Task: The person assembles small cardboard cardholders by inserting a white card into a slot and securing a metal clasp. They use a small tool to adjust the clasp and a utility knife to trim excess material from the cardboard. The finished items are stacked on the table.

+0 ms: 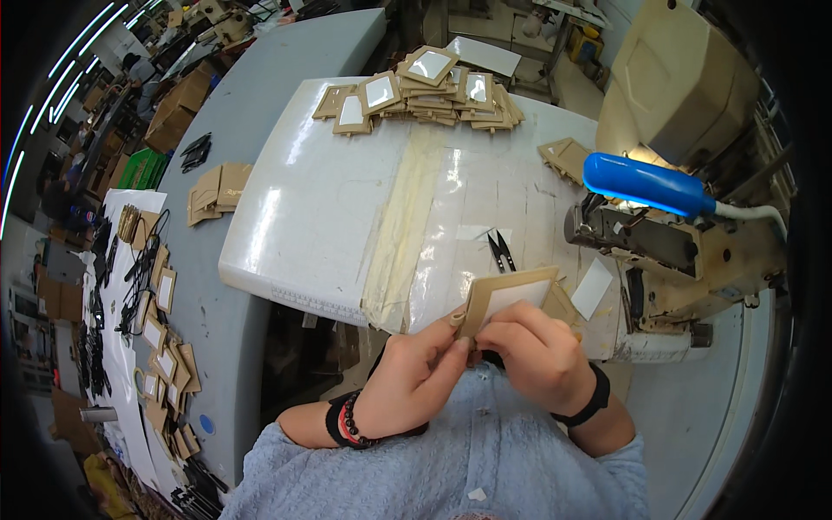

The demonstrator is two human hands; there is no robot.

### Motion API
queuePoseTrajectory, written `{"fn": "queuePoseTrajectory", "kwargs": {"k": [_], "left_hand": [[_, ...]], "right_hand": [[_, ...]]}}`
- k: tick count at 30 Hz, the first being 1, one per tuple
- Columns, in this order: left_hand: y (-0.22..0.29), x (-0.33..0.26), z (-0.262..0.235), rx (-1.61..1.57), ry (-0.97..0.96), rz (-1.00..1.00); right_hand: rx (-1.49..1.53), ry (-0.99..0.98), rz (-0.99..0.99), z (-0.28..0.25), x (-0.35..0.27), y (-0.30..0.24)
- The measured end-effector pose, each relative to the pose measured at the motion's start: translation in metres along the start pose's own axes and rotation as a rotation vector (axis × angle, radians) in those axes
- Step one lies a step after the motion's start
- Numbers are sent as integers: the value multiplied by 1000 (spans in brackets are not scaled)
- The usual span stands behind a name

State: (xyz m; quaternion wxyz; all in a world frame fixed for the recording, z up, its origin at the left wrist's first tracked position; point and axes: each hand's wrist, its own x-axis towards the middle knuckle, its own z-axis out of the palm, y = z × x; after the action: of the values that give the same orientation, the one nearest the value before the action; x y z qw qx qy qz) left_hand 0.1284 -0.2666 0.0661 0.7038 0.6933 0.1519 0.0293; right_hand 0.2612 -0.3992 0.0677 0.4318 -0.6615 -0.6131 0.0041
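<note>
Close in front of my body, both hands hold a tan card holder (478, 295) with a pale window, tilted up off the table. My left hand (414, 377) grips its lower left corner between thumb and fingers. The fingers of my right hand (539, 354) are pinched at its lower edge, close to the left thumb; what lies between those fingertips is hidden. Just beyond the holder, black thread snips (501, 253) lie on the white table. Another tan piece (562, 303) lies partly hidden behind the holder, and a white card (593, 289) is to its right.
A sewing machine (667, 247) stands at the right under a blue lamp (646, 184). Tan holders (429, 65) are piled at the table's far edge. More tan pieces (568, 160) lie near the machine. A grey table (234, 347) on the left bears further holders and black cords.
</note>
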Motion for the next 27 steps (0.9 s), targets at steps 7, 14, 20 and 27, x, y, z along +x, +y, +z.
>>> {"fn": "queuePoseTrajectory", "kwargs": {"k": [7,14,20,27], "left_hand": [[-2,3,9,-95,70,81],[-15,5,12,-277,176,143],[-16,3,4,-164,102,86],[-10,9,1,-296,143,46]], "right_hand": [[150,385,313,21,1,-18],[-51,216,80,17,-4,-15],[-100,50,-42,7,-4,-11],[-123,9,113,-8,-4,-21]]}}
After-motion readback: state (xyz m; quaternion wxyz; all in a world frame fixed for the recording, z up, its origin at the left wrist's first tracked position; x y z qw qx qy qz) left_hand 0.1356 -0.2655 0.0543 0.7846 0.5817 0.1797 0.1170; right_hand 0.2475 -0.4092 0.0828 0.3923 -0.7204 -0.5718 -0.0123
